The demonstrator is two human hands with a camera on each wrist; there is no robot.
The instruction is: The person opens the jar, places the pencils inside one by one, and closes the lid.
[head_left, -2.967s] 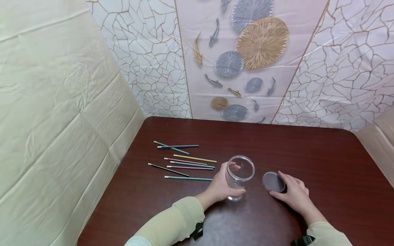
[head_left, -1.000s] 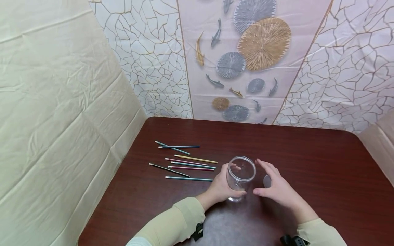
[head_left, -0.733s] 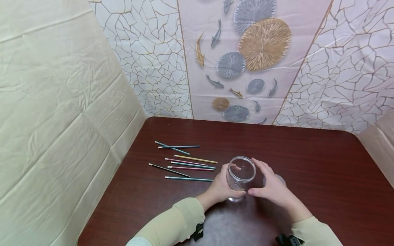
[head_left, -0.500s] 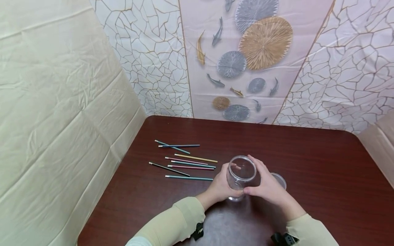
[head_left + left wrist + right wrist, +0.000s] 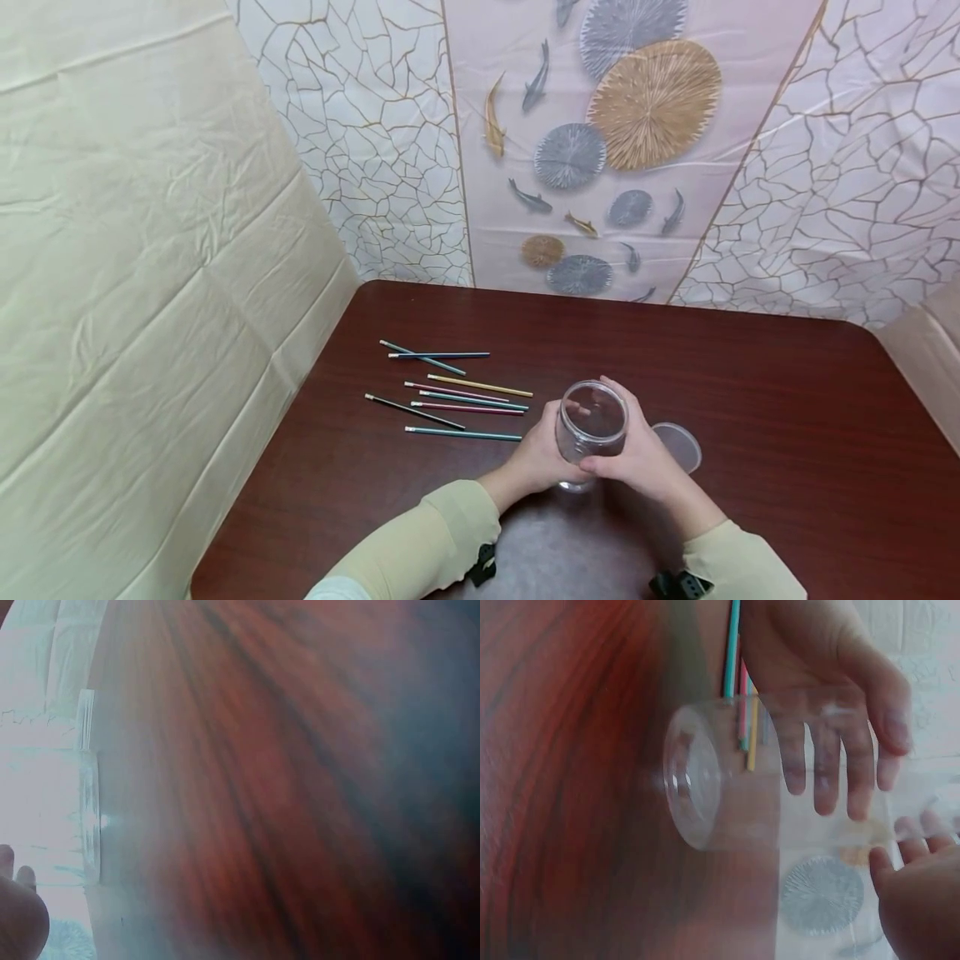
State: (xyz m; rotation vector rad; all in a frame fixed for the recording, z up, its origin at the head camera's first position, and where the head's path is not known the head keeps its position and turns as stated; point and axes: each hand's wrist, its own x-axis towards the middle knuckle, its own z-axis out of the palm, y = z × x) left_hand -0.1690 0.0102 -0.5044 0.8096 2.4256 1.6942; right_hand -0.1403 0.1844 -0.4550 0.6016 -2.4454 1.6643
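A clear jar point(image 5: 588, 429) without a cover stands upright on the table. My left hand point(image 5: 538, 457) grips it from the left, thumb across the front. From the other side my right hand point(image 5: 639, 457) holds the same jar high up, its thumb by the left one. Through the transparent wall of the jar point(image 5: 735, 780), the right wrist view shows the left hand's fingers point(image 5: 821, 765) spread along it. There the right hand point(image 5: 922, 900) is partly cut off. A round translucent lid point(image 5: 681, 448) lies flat just right of the right hand, slightly covered by it.
Several pencils with white ends lie left of the jar, among them a yellow pencil point(image 5: 480, 385), a black pencil point(image 5: 416, 412) and a teal pencil point(image 5: 463, 433). The dark red table point(image 5: 787, 400) meets a patterned backdrop point(image 5: 592, 150) behind and cream cloth point(image 5: 150, 292) at left.
My right hand has let go of the lid, moved left and taken hold of the jar. The left hand keeps its grip on the jar, and the pencils lie as before.
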